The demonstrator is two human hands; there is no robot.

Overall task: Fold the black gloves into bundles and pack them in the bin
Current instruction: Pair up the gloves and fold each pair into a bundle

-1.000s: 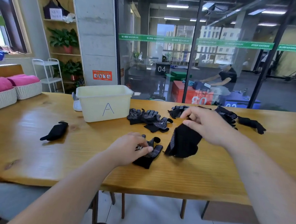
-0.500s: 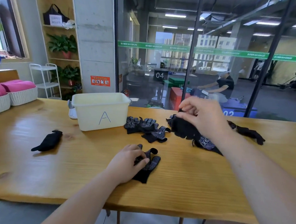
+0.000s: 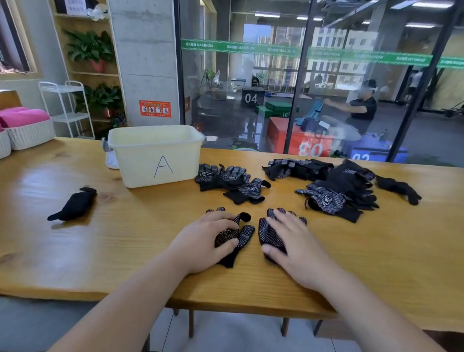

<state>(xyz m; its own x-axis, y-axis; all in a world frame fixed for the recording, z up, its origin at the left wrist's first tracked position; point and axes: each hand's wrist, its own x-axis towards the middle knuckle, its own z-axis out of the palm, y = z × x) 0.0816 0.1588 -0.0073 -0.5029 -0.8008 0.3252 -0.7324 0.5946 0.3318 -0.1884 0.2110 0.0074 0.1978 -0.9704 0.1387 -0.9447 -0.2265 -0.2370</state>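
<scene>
Two black dotted gloves lie side by side on the wooden table in front of me. My left hand rests on the left glove, fingers lightly bent over it. My right hand lies flat on the right glove. A cream bin marked "A" stands behind, to the left. A small pile of gloves sits right of the bin, and a bigger pile lies further right. One folded black bundle lies on the table at the left.
Two white baskets with pink cushions stand at the table's far left edge. A glass wall runs behind the table, and a person works beyond it. A single glove lies at the far right of the piles.
My right hand brought a glove from the far pile down beside the left glove and laid it flat. My left hand stayed on its glove. The camera tilted slightly.
</scene>
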